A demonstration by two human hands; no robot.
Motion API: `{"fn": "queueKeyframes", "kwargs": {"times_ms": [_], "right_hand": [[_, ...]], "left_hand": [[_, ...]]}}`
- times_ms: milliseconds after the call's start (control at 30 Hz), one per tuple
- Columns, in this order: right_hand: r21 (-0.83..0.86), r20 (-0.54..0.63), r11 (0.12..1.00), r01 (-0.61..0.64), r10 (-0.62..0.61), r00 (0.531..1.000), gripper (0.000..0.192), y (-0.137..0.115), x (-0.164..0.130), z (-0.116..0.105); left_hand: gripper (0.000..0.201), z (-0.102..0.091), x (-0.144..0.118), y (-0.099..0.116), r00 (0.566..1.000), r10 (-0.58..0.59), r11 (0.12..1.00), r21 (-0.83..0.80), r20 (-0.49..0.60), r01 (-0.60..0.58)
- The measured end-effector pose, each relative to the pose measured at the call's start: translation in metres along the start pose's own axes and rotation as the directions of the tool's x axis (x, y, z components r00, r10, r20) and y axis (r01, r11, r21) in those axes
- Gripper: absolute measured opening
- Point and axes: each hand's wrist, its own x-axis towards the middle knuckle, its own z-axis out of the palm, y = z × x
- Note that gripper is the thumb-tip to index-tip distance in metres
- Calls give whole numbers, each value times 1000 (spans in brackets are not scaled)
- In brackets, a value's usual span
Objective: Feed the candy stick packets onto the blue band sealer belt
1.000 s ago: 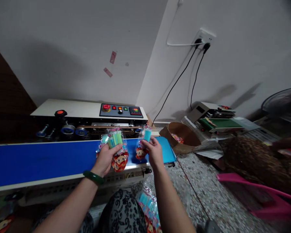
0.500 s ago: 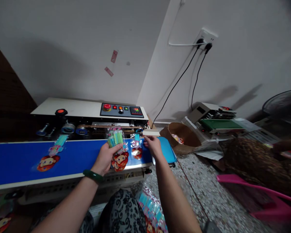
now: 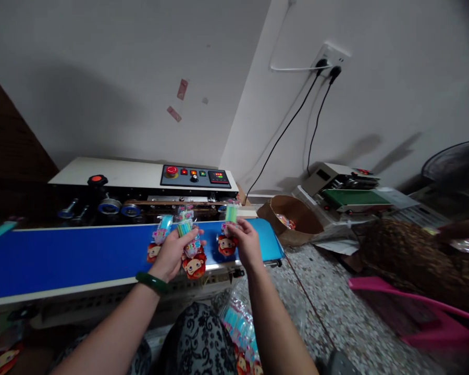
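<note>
My left hand (image 3: 173,253) grips a small stack of clear packets (image 3: 190,245) with green sticks and red-haired cartoon faces, held over the blue conveyor belt (image 3: 74,258). One more packet (image 3: 158,244) lies on the belt just left of that hand. My right hand (image 3: 245,243) holds a single packet (image 3: 228,234) with a green stick at the belt's right end, its top pointing toward the sealing machine (image 3: 140,190). A green bangle sits on my left wrist.
The machine's control panel (image 3: 195,176) shows a red stop button and lit displays. A brown basket (image 3: 293,219) stands right of the belt; a second sealer (image 3: 346,190) stands behind it. More packets (image 3: 240,333) lie in my lap. Pink plastic (image 3: 406,312) lies on the speckled floor.
The packet seen earlier on the belt's left part has ridden off to the left. My right hand has taken another packet and holds it at the belt's right end.
</note>
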Motion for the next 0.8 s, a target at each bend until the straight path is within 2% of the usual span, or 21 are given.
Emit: {"fn": "queueKeyframes", "kwargs": {"times_ms": [100, 233, 333, 433, 500, 533, 600, 667, 800], "right_hand": [[-49, -110, 993, -107, 101, 989, 25, 2, 16, -25], [-143, -64, 962, -233, 226, 972, 18, 5, 38, -29], [-175, -58, 959, -224, 217, 974, 17, 6, 46, -19], [-179, -86, 974, -140, 126, 988, 20, 3, 36, -7], [-153, 48, 982, -106, 114, 992, 26, 2, 19, 3], [-140, 155, 984, -109, 130, 979, 30, 1, 9, 8], [-127, 338, 982, -141, 177, 924, 36, 2, -10, 19], [-126, 383, 979, -161, 198, 902, 39, 4, -21, 27], [-66, 338, 981, -180, 192, 921, 41, 8, -24, 26]], "left_hand": [[30, -1, -1, 2, 999, 13, 1000, 16, -47, -12], [35, 1, -3, 2, 996, 82, 995, 56, -38, -79], [33, 3, -3, 3, 994, 99, 994, 51, -54, -96], [27, 4, -1, 2, 995, 66, 998, -1, -78, -66], [27, 5, 0, 0, 997, 56, 997, -44, -44, -58], [29, 5, 1, -2, 998, 55, 997, -51, -15, -56], [31, 5, 3, -6, 997, 67, 998, -20, 35, -67], [31, 4, 3, -10, 994, 104, 993, 57, 37, -106], [29, 3, 1, -10, 979, 182, 951, 237, 91, -199]]}}
